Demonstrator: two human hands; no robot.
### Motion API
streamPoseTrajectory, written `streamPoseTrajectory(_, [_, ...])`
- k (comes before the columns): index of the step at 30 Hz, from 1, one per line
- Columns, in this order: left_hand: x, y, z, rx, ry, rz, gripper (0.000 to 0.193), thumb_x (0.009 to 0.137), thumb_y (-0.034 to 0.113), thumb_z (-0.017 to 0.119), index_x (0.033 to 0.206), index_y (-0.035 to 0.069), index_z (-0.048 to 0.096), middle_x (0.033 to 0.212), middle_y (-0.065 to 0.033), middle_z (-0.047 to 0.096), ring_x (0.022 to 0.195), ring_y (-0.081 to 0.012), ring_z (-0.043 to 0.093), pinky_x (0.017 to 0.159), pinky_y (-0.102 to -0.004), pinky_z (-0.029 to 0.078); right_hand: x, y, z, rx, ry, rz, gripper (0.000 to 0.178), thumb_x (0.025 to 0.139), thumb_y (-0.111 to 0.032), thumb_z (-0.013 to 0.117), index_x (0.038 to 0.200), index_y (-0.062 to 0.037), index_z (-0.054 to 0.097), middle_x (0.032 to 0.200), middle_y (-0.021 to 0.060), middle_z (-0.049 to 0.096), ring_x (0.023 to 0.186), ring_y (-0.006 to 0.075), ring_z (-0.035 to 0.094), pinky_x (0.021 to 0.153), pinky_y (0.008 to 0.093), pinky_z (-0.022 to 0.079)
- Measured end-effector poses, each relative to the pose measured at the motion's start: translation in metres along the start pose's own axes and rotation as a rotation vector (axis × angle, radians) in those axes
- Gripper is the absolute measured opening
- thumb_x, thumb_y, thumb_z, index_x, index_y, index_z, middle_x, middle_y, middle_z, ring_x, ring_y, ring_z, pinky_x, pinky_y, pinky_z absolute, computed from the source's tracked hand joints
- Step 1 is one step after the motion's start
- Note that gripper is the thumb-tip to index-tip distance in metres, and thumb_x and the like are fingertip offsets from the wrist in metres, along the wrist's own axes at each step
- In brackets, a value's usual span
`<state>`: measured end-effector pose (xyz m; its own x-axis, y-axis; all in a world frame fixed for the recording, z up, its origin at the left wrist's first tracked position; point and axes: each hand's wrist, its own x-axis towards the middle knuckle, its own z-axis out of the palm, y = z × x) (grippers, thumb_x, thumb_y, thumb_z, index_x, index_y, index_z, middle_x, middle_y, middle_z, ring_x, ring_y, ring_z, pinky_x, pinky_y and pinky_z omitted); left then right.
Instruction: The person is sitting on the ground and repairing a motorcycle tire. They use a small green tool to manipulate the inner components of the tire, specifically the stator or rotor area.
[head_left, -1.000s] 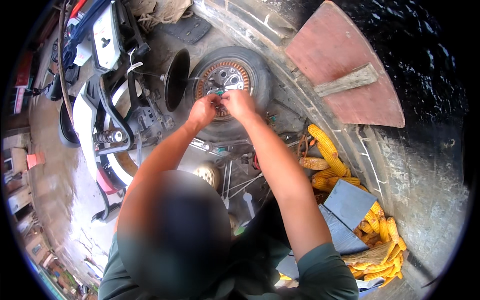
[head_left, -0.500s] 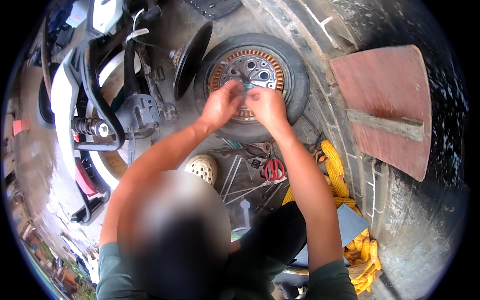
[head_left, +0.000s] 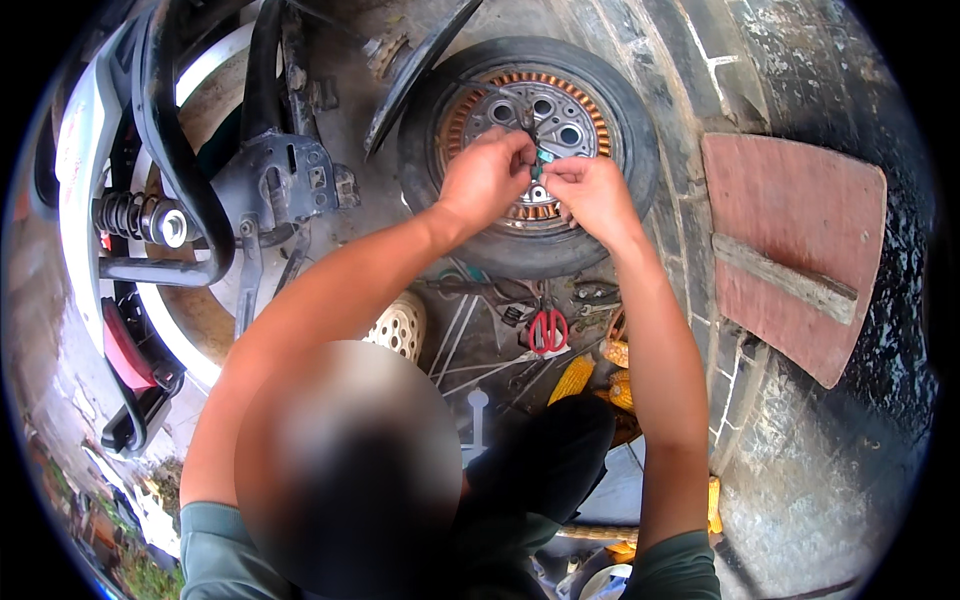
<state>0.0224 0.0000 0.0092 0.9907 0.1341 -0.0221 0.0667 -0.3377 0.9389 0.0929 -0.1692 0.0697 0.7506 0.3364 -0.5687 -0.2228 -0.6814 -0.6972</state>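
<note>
A wheel lies flat on the ground, its black tyre (head_left: 628,120) around a hub motor stator (head_left: 508,112) with a ring of copper windings and a grey metal middle. Over this middle my two hands meet. My left hand (head_left: 488,178) is closed, its fingertips pinched at a small green piece (head_left: 545,157). From the other side my right hand (head_left: 592,192) pinches at the same piece with thumb and forefinger. Fingers cover part of it, so its exact kind cannot be made out. A dark cable (head_left: 527,112) rises from the hub beside the fingertips.
Red-handled scissors (head_left: 548,332) and several tools lie below the wheel. Yellow corn cobs (head_left: 572,380) are at the right. A partly stripped scooter (head_left: 85,190) stands left; a dark disc (head_left: 415,80) leans near the tyre. A reddish board (head_left: 800,220) rests by the wall.
The view has shifted, so the wheel and hands appear farther right. My hands stay together over the hub, and the green piece between them shows more clearly.
</note>
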Motion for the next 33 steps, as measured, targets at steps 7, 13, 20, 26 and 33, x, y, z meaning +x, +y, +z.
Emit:
streamPoseTrajectory(7, [-0.008, 0.015, 0.001, 0.019, 0.148, -0.014, 0.014, 0.083, 0.001, 0.072, 0.095, 0.005, 0.068, 0.090, -0.0109, 0.062, 0.080, -0.0282, 0.066, 0.073, -0.0388, 0.054, 0.002, 0.005, 0.000, 0.048, 0.017, -0.003, 0.028, 0.091, -0.014, 0.074, 0.110, 0.0063, 0.075, 0.079, 0.0071, 0.074, 0.056, 0.0102, 0.064, 0.049, 0.0267, 0.051])
streamPoseTrajectory(13, [-0.016, 0.010, 0.007, 0.083, 0.107, -0.023, 0.013, 0.083, 0.002, 0.073, 0.096, 0.005, 0.073, 0.091, -0.0118, 0.065, 0.082, -0.0281, 0.068, 0.075, -0.0382, 0.055, -0.004, 0.003, 0.006, -0.009, 0.053, -0.047, 0.025, 0.091, -0.013, 0.074, 0.108, 0.0041, 0.076, 0.081, 0.0070, 0.076, 0.056, 0.0097, 0.064, 0.051, 0.0281, 0.052])
streamPoseTrajectory(20, [-0.012, 0.007, 0.011, -0.107, 0.041, -0.192, 0.020, 0.084, 0.003, 0.073, 0.103, 0.000, 0.076, 0.090, -0.0116, 0.069, 0.078, -0.0209, 0.068, 0.075, -0.0334, 0.055, -0.017, 0.006, 0.012, -0.162, 0.173, -0.162, 0.023, 0.095, -0.013, 0.068, 0.113, -0.0011, 0.077, 0.086, 0.0163, 0.077, 0.060, 0.0153, 0.069, 0.059, 0.0324, 0.056])
streamPoseTrajectory(26, [-0.001, 0.016, 0.008, -0.335, -0.107, -0.420, 0.018, 0.085, 0.007, 0.078, 0.099, -0.003, 0.075, 0.088, -0.0079, 0.074, 0.076, -0.0112, 0.067, 0.069, -0.0281, 0.054, -0.015, 0.005, 0.008, -0.137, 0.085, -0.208, 0.029, 0.097, -0.011, 0.063, 0.123, -0.0020, 0.071, 0.085, 0.0156, 0.076, 0.074, 0.0167, 0.073, 0.067, 0.0338, 0.058])
streamPoseTrajectory(33, [0.002, -0.004, -0.005, -0.647, -0.257, -0.574, 0.025, 0.088, 0.008, 0.080, 0.110, 0.000, 0.073, 0.090, -0.0026, 0.074, 0.070, -0.0068, 0.065, 0.061, -0.0214, 0.049, -0.019, 0.013, 0.011, 0.002, 0.094, -0.255, 0.023, 0.097, -0.003, 0.059, 0.118, -0.0004, 0.068, 0.093, 0.0133, 0.074, 0.076, 0.0198, 0.073, 0.070, 0.0344, 0.058])
